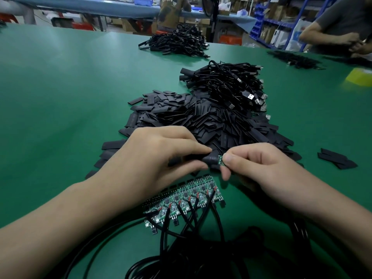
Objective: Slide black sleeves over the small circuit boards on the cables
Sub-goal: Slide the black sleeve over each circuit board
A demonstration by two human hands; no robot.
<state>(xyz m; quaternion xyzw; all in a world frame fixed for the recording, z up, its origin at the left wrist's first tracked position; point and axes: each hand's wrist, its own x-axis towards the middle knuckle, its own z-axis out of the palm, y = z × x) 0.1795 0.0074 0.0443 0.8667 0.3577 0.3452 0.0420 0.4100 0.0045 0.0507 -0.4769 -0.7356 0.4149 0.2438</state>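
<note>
Left grip [153, 158] is closed in a pinch on a black sleeve [209, 159], forefinger on top and thumb below, holding it level just above the counter [60, 97]. Right grip [261, 168] is closed the same way, thumb and forefinger tips clamped on a small green circuit board [220, 159] right at the sleeve's right-hand mouth. Only a thin slice of green shows between the sleeve and the fingertips, so I can't tell how far in the board sits. As for writing, there's faint pale print on some sleeves but it's too blurry to read. Someone standing at the far bench has big letters on their shirt [171, 3], cropped so I can't make them out. Just below the hands there's a row of boards [187, 198] lying side by side on the counter, each with red and black leads running into black cables [181, 248] that loop toward the near edge. Behind the hands is a big loose pile of sleeves [201, 117], and touching its far side is a tangled cable bundle [227, 83] with USB plugs poking out to the right. A few stray sleeves [336, 160] sit apart on the right, and another cable heap [177, 41] lies well back — plus a second person's arm [322, 35] at the far right corner.
</note>
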